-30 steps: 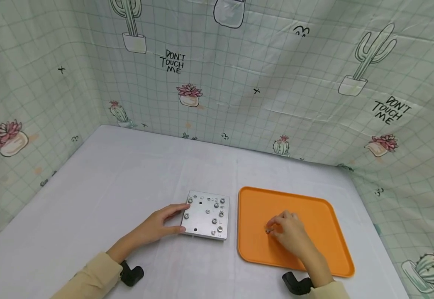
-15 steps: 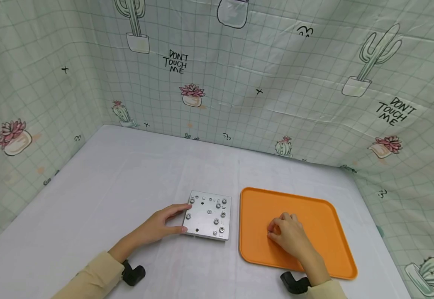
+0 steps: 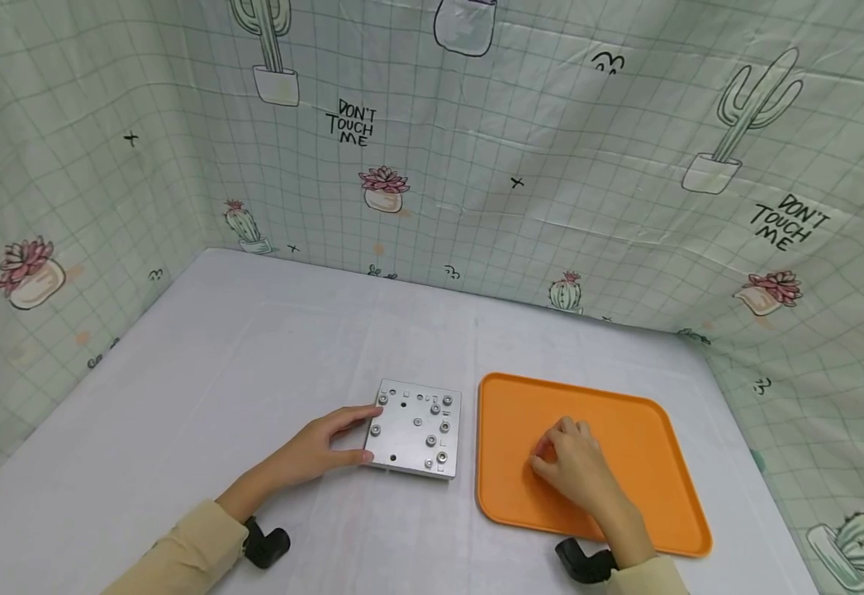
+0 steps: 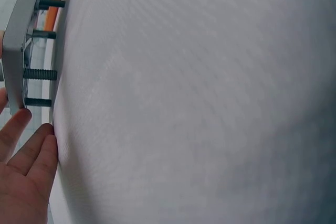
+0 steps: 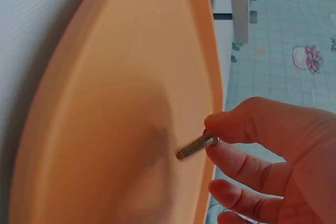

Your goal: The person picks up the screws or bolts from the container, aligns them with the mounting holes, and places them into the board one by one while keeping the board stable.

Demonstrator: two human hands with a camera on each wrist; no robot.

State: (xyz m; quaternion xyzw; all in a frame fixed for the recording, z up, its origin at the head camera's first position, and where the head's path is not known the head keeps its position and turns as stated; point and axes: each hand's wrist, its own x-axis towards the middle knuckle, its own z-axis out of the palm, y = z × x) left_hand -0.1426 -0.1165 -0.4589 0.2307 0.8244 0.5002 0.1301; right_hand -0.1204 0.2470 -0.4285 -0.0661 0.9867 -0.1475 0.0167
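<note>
A square silver metal plate [image 3: 410,450] lies on the white table, with several socket-head screws [image 3: 430,440] seated in its top face and some open holes. In the left wrist view, threaded screw shanks [image 4: 41,74] stick out of its underside. My left hand [image 3: 318,449] rests against the plate's left side, thumb and forefinger spread and fairly straight, touching its edge. Over the orange tray [image 3: 510,401], my right hand [image 3: 579,467] pinches a small screw [image 5: 197,146] between thumb and forefinger. Its threaded shank points away from the fingertips; the fingers mostly hide its head.
The orange tray sits just right of the plate, with a narrow strip of white table [image 3: 467,446] between them. A patterned cloth [image 3: 462,124] hangs behind and at both sides. A black wrist mount [image 3: 586,564] is on each forearm.
My right thumb and fingertips have drawn together around the screw, which now is hidden in the head view. The left hand stays at the plate; the whole head view has shifted slightly.
</note>
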